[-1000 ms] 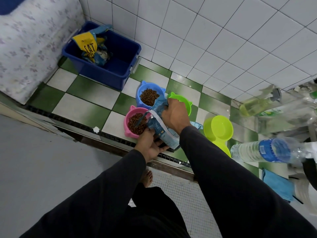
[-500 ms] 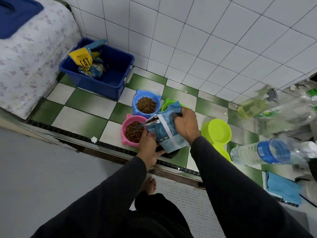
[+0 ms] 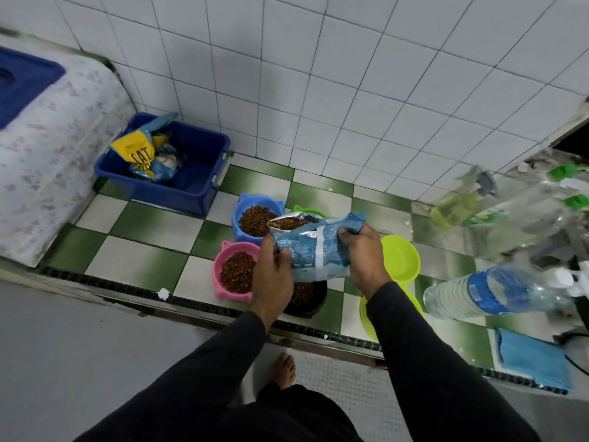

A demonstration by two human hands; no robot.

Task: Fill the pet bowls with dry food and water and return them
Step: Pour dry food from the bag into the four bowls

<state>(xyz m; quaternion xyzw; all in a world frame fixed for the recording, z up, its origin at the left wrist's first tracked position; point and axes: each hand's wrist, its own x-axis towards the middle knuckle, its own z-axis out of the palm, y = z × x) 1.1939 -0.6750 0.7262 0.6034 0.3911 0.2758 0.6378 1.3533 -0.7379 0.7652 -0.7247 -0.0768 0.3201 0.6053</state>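
Both hands, left hand [image 3: 271, 275] and right hand [image 3: 366, 256], grip the food bag [image 3: 314, 253], half hiding a black bowl [image 3: 307, 301] (three kibble-filled bowls counted).

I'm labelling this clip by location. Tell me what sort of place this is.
Probably a tiled wash or utility corner at home used for feeding pets: white wall tiles, a green-and-white checked floor, and kibble-filled pet bowls beside a blue bin of cat-food bags.

Floor [image 3: 149, 263]: green-and-white checks. Wall [image 3: 350, 90]: white tiles. Bowls: one blue [image 3: 243, 207], one pink [image 3: 223, 266], one black [image 3: 314, 306], two lime green [image 3: 401, 260]. Kibble [image 3: 237, 272] brown. Food bag [image 3: 315, 253] light blue, white stripe. Bin [image 3: 197, 173] dark blue. Sleeves [image 3: 430, 362] black.
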